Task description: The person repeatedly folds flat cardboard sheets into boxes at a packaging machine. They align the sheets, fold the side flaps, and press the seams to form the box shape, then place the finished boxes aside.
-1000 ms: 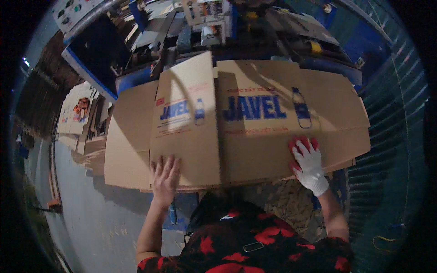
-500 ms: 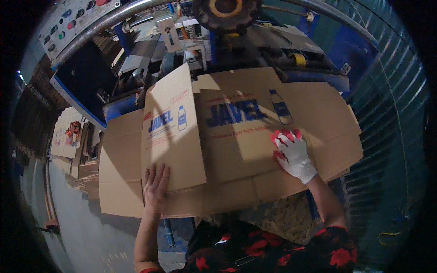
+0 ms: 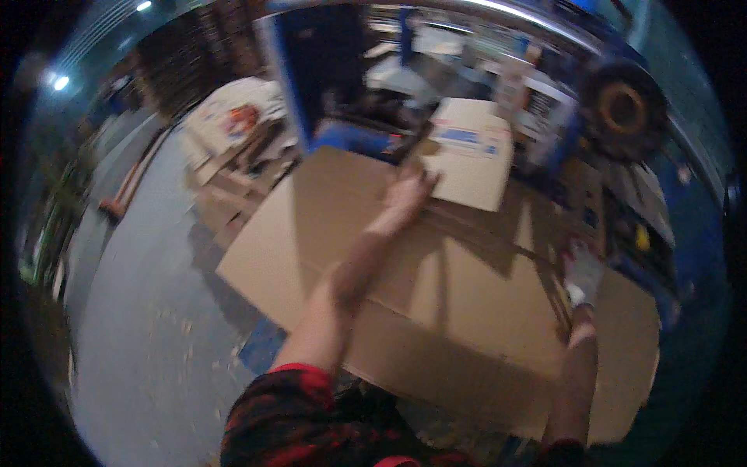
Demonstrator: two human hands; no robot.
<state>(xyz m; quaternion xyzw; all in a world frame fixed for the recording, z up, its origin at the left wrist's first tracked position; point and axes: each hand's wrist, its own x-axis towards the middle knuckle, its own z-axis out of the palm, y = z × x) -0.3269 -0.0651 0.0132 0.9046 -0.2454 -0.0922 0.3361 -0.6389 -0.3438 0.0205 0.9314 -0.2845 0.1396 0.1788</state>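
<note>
A broad sheet of brown cardboard (image 3: 327, 210) lies in front of me, its near face plain. Beyond it stands a paler folded panel (image 3: 475, 159) with blue and red print, at the mouth of the machine. My bare left hand (image 3: 411, 191) is at the panel's lower left edge, its fingers apart though blurred. My right hand (image 3: 582, 274), in a white glove with red on the fingers, rests on the cardboard farther right. Motion smears its fingers, so their grip cannot be made out.
The machine has a blue side plate (image 3: 315, 70), a dark round wheel (image 3: 622, 107) and a metal bar along the top. On the left, a pile of cardboard scraps (image 3: 241, 171) lies on the grey floor (image 3: 148, 311). A long-handled tool (image 3: 128, 187) lies beyond.
My view has swung left. The printed cardboard has moved away from me toward the machine, baring a plain sheet nearer me. Both arms now reach farther forward.
</note>
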